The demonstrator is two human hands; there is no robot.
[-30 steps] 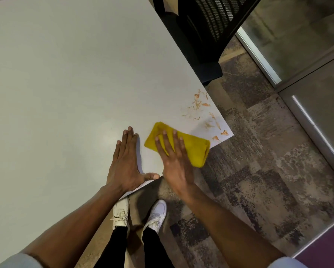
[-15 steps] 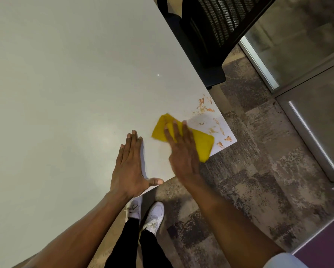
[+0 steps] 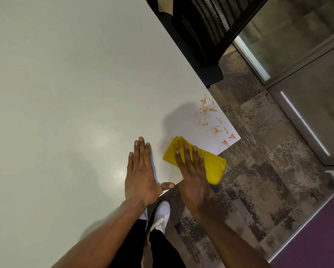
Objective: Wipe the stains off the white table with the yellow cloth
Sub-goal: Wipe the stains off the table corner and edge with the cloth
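Note:
A folded yellow cloth lies at the near right edge of the white table, one end hanging past the edge. My right hand presses flat on the cloth with fingers spread. Orange stains are smeared over the table's right corner, just beyond the cloth. My left hand rests flat and empty on the tabletop, left of the cloth, thumb at the table edge.
A black mesh office chair stands against the table's far right side. Patterned carpet covers the floor to the right, bounded by a glass partition with a metal frame. My white shoes are below the table edge.
My right hand pushed the cloth forward toward the stains, then drew it back to the near edge. The left hand stayed flat in place.

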